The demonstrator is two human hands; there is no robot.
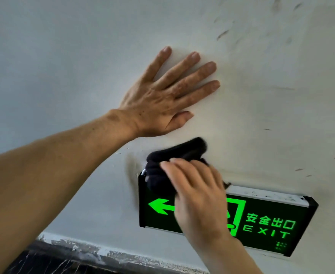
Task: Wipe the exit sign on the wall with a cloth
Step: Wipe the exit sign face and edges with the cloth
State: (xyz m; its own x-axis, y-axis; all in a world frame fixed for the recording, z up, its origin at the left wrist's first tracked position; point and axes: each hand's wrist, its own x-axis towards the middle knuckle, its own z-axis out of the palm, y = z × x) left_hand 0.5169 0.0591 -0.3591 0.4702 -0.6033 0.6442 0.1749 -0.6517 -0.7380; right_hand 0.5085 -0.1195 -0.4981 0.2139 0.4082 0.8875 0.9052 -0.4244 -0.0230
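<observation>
A black exit sign [271,224] with a lit green arrow, Chinese characters and the word EXIT is mounted low on the white wall. My right hand [198,196] grips a dark cloth [172,161] and presses it against the sign's upper left corner. The hand covers the middle of the sign's face. My left hand [162,97] lies flat on the wall above the sign, fingers spread, holding nothing.
The white wall [281,95] carries dark scuff marks at the upper right. A dark skirting strip [79,258] with chipped paint runs along the wall's base at the lower left.
</observation>
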